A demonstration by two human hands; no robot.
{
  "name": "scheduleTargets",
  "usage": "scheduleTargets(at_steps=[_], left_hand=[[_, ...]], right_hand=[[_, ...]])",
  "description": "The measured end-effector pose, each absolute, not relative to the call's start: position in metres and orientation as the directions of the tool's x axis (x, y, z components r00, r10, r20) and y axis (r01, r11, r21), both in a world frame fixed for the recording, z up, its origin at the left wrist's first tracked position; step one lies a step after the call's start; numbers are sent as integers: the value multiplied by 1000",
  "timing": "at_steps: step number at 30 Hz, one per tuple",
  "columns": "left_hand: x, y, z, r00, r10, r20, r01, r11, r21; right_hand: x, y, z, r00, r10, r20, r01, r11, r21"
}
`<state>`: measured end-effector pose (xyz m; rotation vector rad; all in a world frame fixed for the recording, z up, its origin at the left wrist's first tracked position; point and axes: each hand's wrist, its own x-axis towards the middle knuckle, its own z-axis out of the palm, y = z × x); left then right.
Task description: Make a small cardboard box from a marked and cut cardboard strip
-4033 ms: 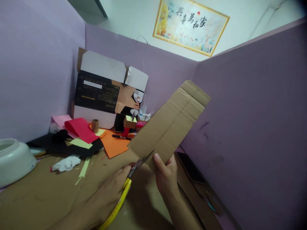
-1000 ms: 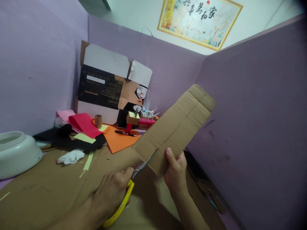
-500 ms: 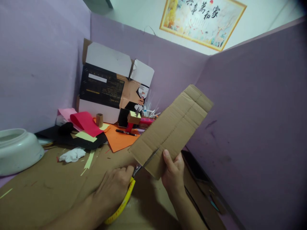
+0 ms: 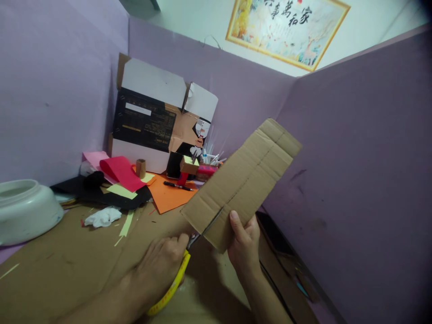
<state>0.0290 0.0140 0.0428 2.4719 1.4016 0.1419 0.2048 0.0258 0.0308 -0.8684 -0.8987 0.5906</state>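
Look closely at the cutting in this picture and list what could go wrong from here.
1. The right thumb rests close to the cut, so the scissors might nick it if they swerve.
2. The dashed line runs on past the cut, so the blades could drift off it.
3. The cardboard is held up in the air near its lower end by the right hand, so it may wobble or bend.

Your view is dim, brightest on the pale upper wall (image 4: 189, 27) at 12 o'clock, while the purple panel (image 4: 357, 148) at 3 sits in murky shade and the corner at 2 blackens. A soft shadow darkens your tabletop (image 4: 67, 270) at 6; fine print looks smeared, and wide-angle distortion stretches the jar (image 4: 30, 216) at 9.
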Motion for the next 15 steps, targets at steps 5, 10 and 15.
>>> scheduleTargets(at_steps=[5,10,15], left_hand=[[28,14,43,531,847,-33,813,-497,304],[28,14,41,539,842,-25,801,-503,326],[29,19,32,552,833,45,785,-537,309]], right_hand=[[206,26,36,510,782,357,-163,496,-853],[214,29,42,588,760,278,-223,482,-847],[216,29,40,591,735,332,-151,505,-849]])
